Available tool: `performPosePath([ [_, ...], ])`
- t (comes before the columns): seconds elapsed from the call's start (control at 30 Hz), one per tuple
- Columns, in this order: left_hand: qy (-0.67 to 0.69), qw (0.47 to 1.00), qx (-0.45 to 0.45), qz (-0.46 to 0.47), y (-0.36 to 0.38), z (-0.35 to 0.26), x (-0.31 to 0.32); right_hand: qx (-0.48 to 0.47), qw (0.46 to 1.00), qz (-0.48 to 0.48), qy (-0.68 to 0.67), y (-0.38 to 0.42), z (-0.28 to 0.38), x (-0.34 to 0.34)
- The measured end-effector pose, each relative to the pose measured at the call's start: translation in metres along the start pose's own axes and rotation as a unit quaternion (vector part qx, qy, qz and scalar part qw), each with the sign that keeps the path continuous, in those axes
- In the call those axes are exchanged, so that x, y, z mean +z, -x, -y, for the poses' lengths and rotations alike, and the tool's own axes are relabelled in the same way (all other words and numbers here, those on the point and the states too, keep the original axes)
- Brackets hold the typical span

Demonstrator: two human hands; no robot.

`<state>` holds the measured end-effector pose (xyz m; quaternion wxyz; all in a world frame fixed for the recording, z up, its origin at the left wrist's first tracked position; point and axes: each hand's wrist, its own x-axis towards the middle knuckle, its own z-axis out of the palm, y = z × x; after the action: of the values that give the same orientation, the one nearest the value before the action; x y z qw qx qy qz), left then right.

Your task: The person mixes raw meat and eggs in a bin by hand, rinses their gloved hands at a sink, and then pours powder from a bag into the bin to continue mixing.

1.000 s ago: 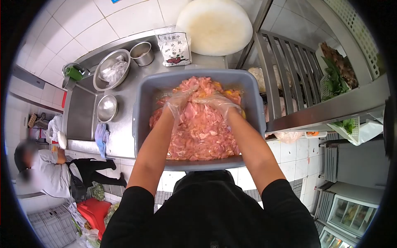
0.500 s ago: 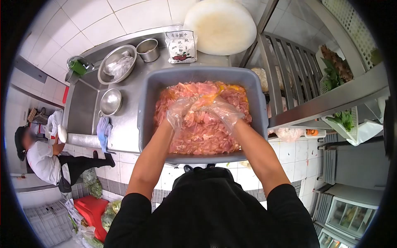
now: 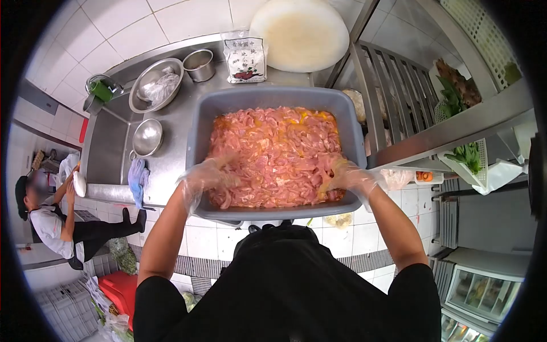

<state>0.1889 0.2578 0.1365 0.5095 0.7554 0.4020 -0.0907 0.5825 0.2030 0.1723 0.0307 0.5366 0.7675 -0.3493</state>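
A large grey tub on the steel counter holds a thick layer of sliced raw meat with orange-yellow liquid on it. In a clear plastic glove, my left hand reaches over the tub's near left corner, its fingers in the edge of the meat. At the right side my right hand, gloved alike, touches the meat with its fingers partly sunk in. The fingertips of both hands are blurred or hidden in the meat.
Behind the tub stand a white printed bag, a round board and a metal pot. Bowls, a sink and a cloth lie left. A metal rack is right. Another person stands far left.
My hands have moved apart from the middle of the meat to the tub's near left and right sides. The other person has shifted, with arms raised higher.
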Motion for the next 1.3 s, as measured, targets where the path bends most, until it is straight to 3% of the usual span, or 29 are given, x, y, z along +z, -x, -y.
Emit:
performPosePath([
  [0.07, 0.26, 0.939, -0.076, -0.212, -0.017, 0.023, 0.015, 0.066, 0.985, -0.034, -0.158, -0.022, -0.045, 0.041],
  [0.1, 0.261, 0.939, -0.079, -0.211, -0.03, 0.031, 0.023, 0.065, 0.985, -0.031, -0.16, -0.027, -0.038, 0.04],
  [0.17, 0.506, 0.831, 0.017, -0.232, -0.058, 0.032, 0.041, 0.145, 0.941, -0.03, -0.305, -0.046, -0.005, 0.034],
  [0.2, 0.505, 0.831, 0.016, -0.233, -0.073, 0.018, 0.036, 0.144, 0.941, -0.03, -0.306, -0.056, 0.004, 0.036],
  [0.27, 0.297, 0.909, -0.182, -0.231, -0.109, -0.015, 0.017, 0.2, 0.921, -0.055, -0.329, -0.074, 0.016, 0.044],
  [0.3, 0.297, 0.908, -0.183, -0.232, -0.117, -0.029, 0.016, 0.199, 0.922, -0.054, -0.329, -0.082, 0.018, 0.046],
  [0.37, 0.437, 0.868, -0.1, -0.215, -0.123, -0.045, 0.016, 0.103, 0.882, -0.014, -0.46, -0.102, 0.017, 0.054],
  [0.4, 0.436, 0.867, -0.101, -0.218, -0.125, -0.041, 0.015, 0.1, 0.882, -0.013, -0.46, -0.122, 0.004, 0.064],
  [0.47, 0.511, 0.837, -0.031, -0.195, -0.13, -0.035, 0.015, -0.041, 0.98, 0.033, -0.192, -0.156, -0.008, 0.077],
  [0.5, 0.511, 0.837, -0.033, -0.195, -0.129, -0.034, 0.015, 0.047, 0.87, -0.044, -0.489, -0.141, -0.001, 0.09],
  [0.53, 0.512, 0.838, -0.017, -0.187, -0.118, -0.045, 0.013, 0.049, 0.869, -0.041, -0.491, -0.138, 0.001, 0.088],
  [0.6, 0.516, 0.838, -0.003, -0.18, -0.102, -0.058, 0.013, 0.041, 0.813, 0.027, -0.58, -0.134, 0.003, 0.084],
  [0.73, 0.529, 0.828, -0.02, -0.187, -0.085, -0.071, 0.008, 0.072, 0.822, -0.022, -0.565, -0.094, 0.064, 0.033],
  [0.8, 0.536, 0.82, -0.014, -0.199, -0.084, -0.072, 0.006, -0.018, 0.83, -0.097, -0.549, -0.1, 0.062, 0.038],
  [0.9, 0.555, 0.803, 0.009, -0.216, -0.09, -0.061, 0.001, -0.075, 0.814, -0.125, -0.562, -0.113, 0.072, 0.023],
  [0.97, 0.638, 0.7, 0.161, -0.278, -0.101, -0.054, 0.004, -0.12, 0.823, -0.143, -0.537, -0.159, 0.041, 0.038],
  [1.0, 0.638, 0.7, 0.162, -0.278, -0.099, -0.055, -0.001, -0.164, 0.829, -0.16, -0.51, -0.173, 0.03, 0.045],
  [1.03, 0.556, 0.764, 0.169, -0.282, -0.094, -0.056, -0.008, -0.164, 0.829, -0.161, -0.509, -0.154, 0.042, 0.034],
  [1.07, 0.467, 0.819, 0.174, -0.283, -0.089, -0.059, -0.013, -0.095, 0.799, -0.141, -0.576, -0.118, 0.068, 0.012],
  [1.1, 0.467, 0.819, 0.175, -0.283, -0.08, -0.071, -0.012, -0.024, 0.761, -0.12, -0.637, -0.097, 0.083, -0.001],
  [1.13, 0.476, 0.802, 0.175, -0.315, -0.068, -0.088, -0.009, -0.024, 0.762, -0.12, -0.636, -0.102, 0.075, 0.006],
  [1.2, 0.485, 0.783, 0.178, -0.348, -0.059, -0.095, -0.006, -0.136, 0.859, -0.2, -0.451, -0.117, 0.054, 0.023],
  [1.27, 0.22, 0.895, 0.147, -0.358, -0.058, -0.086, -0.004, -0.132, 0.892, -0.193, -0.388, -0.096, 0.055, 0.019],
  [1.3, 0.221, 0.895, 0.149, -0.357, -0.056, -0.081, -0.002, -0.127, 0.919, -0.182, -0.325, -0.084, 0.056, 0.017],
])
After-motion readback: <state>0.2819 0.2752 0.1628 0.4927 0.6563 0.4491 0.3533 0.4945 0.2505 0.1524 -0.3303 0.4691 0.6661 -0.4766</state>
